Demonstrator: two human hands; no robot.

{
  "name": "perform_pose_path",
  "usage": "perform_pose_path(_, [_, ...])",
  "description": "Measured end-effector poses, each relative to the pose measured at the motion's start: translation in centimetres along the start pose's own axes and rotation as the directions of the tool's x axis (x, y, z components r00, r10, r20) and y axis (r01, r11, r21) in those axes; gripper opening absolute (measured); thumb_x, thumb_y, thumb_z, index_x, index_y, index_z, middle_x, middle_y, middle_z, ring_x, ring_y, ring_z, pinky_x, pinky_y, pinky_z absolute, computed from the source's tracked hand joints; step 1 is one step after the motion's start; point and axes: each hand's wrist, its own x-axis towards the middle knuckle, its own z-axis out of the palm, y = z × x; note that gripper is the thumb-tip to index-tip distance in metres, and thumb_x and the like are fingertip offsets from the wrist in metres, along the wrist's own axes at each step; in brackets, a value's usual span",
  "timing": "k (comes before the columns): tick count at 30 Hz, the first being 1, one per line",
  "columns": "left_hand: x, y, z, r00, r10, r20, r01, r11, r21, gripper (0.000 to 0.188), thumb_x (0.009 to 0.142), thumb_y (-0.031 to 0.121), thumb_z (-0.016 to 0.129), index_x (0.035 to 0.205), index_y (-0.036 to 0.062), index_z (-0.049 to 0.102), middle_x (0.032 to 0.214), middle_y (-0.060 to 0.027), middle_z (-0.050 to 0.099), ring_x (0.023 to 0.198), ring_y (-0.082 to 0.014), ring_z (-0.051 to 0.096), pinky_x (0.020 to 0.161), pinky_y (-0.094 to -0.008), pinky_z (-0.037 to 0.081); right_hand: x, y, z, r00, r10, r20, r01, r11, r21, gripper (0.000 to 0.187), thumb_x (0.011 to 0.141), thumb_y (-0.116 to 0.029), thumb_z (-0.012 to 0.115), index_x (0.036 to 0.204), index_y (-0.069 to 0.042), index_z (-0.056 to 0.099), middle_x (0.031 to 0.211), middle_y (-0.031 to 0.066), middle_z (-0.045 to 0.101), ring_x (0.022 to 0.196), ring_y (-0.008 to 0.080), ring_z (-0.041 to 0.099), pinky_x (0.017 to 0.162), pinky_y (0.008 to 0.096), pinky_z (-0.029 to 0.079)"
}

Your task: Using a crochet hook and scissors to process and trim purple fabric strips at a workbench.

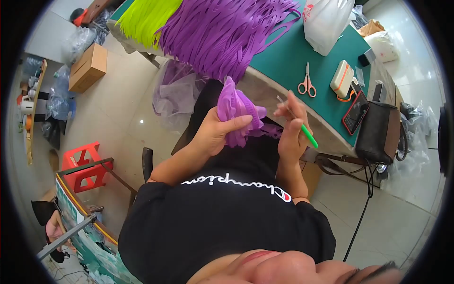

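Note:
My left hand [215, 132] is closed around a bunched piece of soft purple ribbed material [236, 111], its thumb pressed across the front. A loose purple end hangs from it toward my lap. Just to the right, my right hand [292, 128] grips a slim tool with a bright green handle [309, 136] and a thin, pale shaft pointing up and left. What kind of tip it has is too small to tell. The shaft is apart from the purple piece. On the table beyond lies a large heap of purple ribbed strips [213, 38].
Lime-green strips [144, 21] lie left of the heap on the green-topped table [279, 61]. Pink-handled scissors [307, 83], a white plastic bag [326, 23], a phone [355, 112] and a dark bag [378, 130] are at right. A red stool [87, 165] stands left.

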Motion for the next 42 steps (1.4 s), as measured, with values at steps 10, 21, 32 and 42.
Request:
perform_pose_path(10, [-1.4, -0.7, 0.2, 0.997, 0.062, -0.054, -0.063, 0.998, -0.009, 0.026, 0.085, 0.014, 0.068, 0.104, -0.0018, 0.061, 0.076, -0.0024, 0.059, 0.066, -0.0096, 0.055, 0.057, -0.0232, 0.044, -2.7, -1.5, 2.3, 0.985, 0.156, 0.073, -0.165, 0.977, 0.135, 0.016, 0.096, -0.016, 0.053, 0.098, 0.000, 0.050, 0.099, 0.0159, 0.060, 0.083, 0.0180, 0.062, 0.076, 0.0287, 0.050])
perform_pose_path(21, [-1.4, -0.5, 0.6, 0.993, 0.106, -0.047, -0.105, 0.994, 0.022, 0.024, 0.085, 0.013, 0.068, 0.102, -0.0022, 0.062, 0.074, -0.0025, 0.059, 0.064, -0.0097, 0.055, 0.057, -0.0238, 0.045, -2.4, -1.4, 2.7, 0.989, 0.144, 0.020, -0.146, 0.983, 0.113, 0.015, 0.096, -0.013, 0.053, 0.097, 0.002, 0.051, 0.100, 0.0177, 0.064, 0.083, 0.0178, 0.062, 0.076, 0.0280, 0.051])
perform_pose_path(32, [-1.4, -0.1, 0.0, 0.876, 0.469, -0.116, -0.290, 0.704, 0.648, 0.017, 0.084, 0.008, 0.068, 0.098, -0.0009, 0.065, 0.073, -0.0023, 0.064, 0.060, -0.0057, 0.057, 0.052, -0.0222, 0.044, 0.5, 1.3, 0.5, 0.813, -0.582, -0.012, 0.458, 0.654, -0.602, 0.013, 0.097, -0.007, 0.046, 0.104, 0.001, 0.053, 0.092, 0.0195, 0.066, 0.094, 0.0344, 0.066, 0.078, 0.0400, 0.054])
perform_pose_path(42, [-0.5, 0.6, -1.9, 0.979, 0.177, -0.097, -0.166, 0.980, 0.110, 0.022, 0.086, 0.012, 0.068, 0.102, 0.0001, 0.060, 0.080, -0.0047, 0.064, 0.062, -0.0089, 0.059, 0.055, -0.0231, 0.049, -0.2, -1.3, 0.8, 0.996, -0.044, 0.072, 0.042, 0.999, 0.028, 0.017, 0.093, -0.014, 0.058, 0.095, 0.003, 0.060, 0.092, 0.0161, 0.062, 0.079, 0.0217, 0.063, 0.070, 0.0318, 0.053])
